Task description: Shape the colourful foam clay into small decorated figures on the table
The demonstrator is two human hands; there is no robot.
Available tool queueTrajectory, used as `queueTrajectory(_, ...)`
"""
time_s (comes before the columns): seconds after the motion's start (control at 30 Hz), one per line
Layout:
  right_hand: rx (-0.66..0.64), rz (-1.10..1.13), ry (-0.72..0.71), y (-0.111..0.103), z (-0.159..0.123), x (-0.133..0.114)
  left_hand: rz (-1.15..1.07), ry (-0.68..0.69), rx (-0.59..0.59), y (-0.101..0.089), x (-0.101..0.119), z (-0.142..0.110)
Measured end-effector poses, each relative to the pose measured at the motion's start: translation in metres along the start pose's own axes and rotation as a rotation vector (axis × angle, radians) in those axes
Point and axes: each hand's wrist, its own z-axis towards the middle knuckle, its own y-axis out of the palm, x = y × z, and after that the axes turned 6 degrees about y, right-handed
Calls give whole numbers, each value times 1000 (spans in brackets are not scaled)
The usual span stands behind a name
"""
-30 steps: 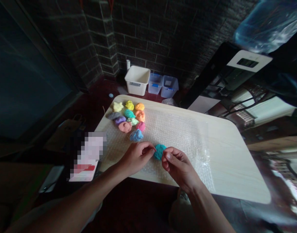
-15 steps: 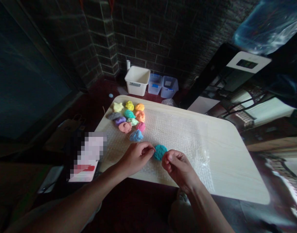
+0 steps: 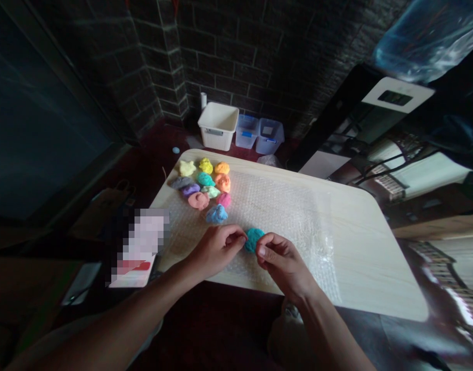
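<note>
A flat, roundish piece of teal modelling clay (image 3: 254,239) is between my two hands, over a sheet of bubble wrap (image 3: 294,221). My left hand (image 3: 221,248) is closed, with thumb and fingertips pinched at the clay's left edge. On the opposite edge, my right hand (image 3: 282,262) pinches the clay between thumb and forefinger, its other fingers curled in. Just beyond my left hand lies a blue lump of clay (image 3: 216,213). More lumps sit behind it, among them a pink one (image 3: 223,199), a salmon one (image 3: 198,200) and a yellow one (image 3: 206,165).
The pale wooden table (image 3: 379,268) has rounded corners. Behind it on the floor stand a white basket (image 3: 217,139) and two clear plastic boxes (image 3: 247,131). A water dispenser (image 3: 398,95) is at the right. Left of the table is a partly blurred pink-and-white object (image 3: 131,278).
My right thumb and fingers have shifted slightly up and left along the clay's edge. My left hand stays nearly still, and the view has tilted a little.
</note>
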Motion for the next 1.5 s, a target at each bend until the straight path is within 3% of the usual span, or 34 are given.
queueTrajectory(0.27, -18, 95, 41, 3, 2, 2, -7, 7, -3, 0, 0, 0)
queueTrajectory(0.7, -79, 93, -23, 2, -1, -1, 2, -1, -2, 0, 0, -1)
queueTrajectory(0.97, -41, 124, 30, 0, 1, 0, -10, 2, -2, 0, 0, 0)
queueTrajectory(1.23, 6, 51, -23, -3, 1, 2, -10, 7, 14, -1, 0, -1)
queueTrajectory(1.5, -89, 87, -50, 3, -3, 0, -4, 11, 0, -1, 1, -1)
